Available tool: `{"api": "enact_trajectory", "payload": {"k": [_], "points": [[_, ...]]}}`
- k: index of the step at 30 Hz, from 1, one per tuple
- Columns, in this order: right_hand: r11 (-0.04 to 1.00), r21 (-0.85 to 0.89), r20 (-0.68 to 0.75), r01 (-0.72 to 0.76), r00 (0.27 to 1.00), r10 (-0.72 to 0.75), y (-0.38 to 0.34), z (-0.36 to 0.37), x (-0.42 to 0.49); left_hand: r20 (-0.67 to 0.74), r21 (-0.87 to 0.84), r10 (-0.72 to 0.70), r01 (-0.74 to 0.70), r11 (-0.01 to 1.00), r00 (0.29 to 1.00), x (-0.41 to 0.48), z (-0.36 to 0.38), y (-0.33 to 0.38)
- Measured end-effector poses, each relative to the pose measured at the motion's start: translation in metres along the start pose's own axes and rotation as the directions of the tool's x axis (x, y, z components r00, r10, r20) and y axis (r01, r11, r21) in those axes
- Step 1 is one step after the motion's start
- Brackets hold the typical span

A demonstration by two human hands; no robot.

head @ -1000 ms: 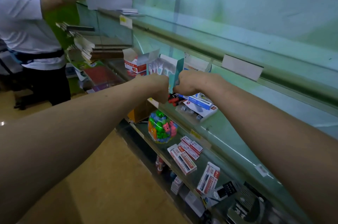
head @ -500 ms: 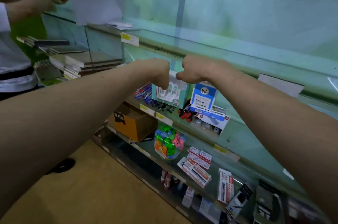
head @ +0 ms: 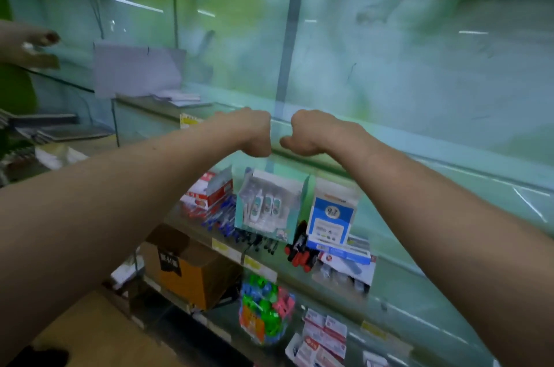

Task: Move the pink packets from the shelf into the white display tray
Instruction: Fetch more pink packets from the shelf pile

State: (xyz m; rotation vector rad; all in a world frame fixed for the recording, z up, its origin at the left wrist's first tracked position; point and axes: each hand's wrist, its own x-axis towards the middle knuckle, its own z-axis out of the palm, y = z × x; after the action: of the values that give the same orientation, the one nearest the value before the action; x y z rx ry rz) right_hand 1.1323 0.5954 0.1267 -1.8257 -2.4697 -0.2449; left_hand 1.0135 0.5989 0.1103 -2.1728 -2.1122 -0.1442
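Both hands have gone up since half a second ago. They sat just over the tray then; now they're clear above it at the lip of the upper glass shelf, and the view has tilted up with them.

Left hand and right hand are side by side, near but not touching, knuckles to camera and fingers curled under. Nothing sticks out of either fist. The palm side is hidden, so I can't tell if they're pinching something or just closed.

The display tray (white inside, teal walls, small packs standing in it) sits on the shelf at 6 o'clock from the hands, untouched. A blue card box is just beside it at 5 o'clock.

I can't pick out the pink packets anywhere; the upper shelf near the hands shows only loose papers at 10 o'clock.

My read is that the tray is parked and the hands are going for stock. Next move: locate the packets first, then pinch a few and lower them straight to 6 o'clock into the tray without tipping what stands there.
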Motion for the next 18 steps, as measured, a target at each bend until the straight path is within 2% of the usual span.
{"api": "enact_trajectory", "payload": {"k": [8, 18], "points": [[1.0, 0.024, -0.034, -0.004, 0.999, 0.005, 0.005, -0.007, 0.07, -0.06, 0.014, -0.063, 0.064, 0.998, 0.996, 0.075, -0.013, -0.019], [1.0, 0.007, -0.063, -0.013, 0.998, 0.014, 0.02, -0.004, 0.125, -0.072, 0.016, -0.03, 0.031, 0.999, 0.997, 0.146, -0.012, -0.017]]}}
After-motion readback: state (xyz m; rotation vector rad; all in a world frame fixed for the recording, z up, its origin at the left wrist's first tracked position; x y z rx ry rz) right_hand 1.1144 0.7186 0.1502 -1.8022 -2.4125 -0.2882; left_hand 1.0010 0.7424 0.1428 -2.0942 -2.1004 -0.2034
